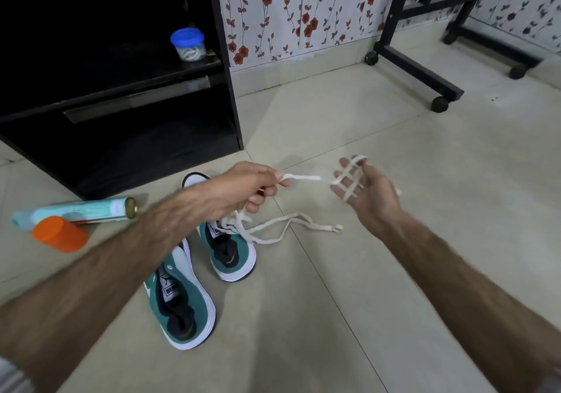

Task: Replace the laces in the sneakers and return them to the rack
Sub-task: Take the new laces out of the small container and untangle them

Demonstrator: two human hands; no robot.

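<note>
Two teal-and-white sneakers stand on the tiled floor: the near sneaker (182, 304) and the far sneaker (232, 250), partly hidden by my left forearm. A white lace (303, 178) stretches between my hands above them. My left hand (243, 189) pinches one part of it, and more lace (291, 225) hangs down and trails over the floor by the far sneaker. My right hand (367, 191) is held palm-up with straight fingers, and the lace is wound in loops around those fingers.
A black rack (130, 95) stands at the back left, with a blue-lidded jar (187, 44) on its shelf. A pale spray can (79, 210) and an orange cap (59, 233) lie on the floor at left. A black wheeled frame (416, 68) stands at the back right.
</note>
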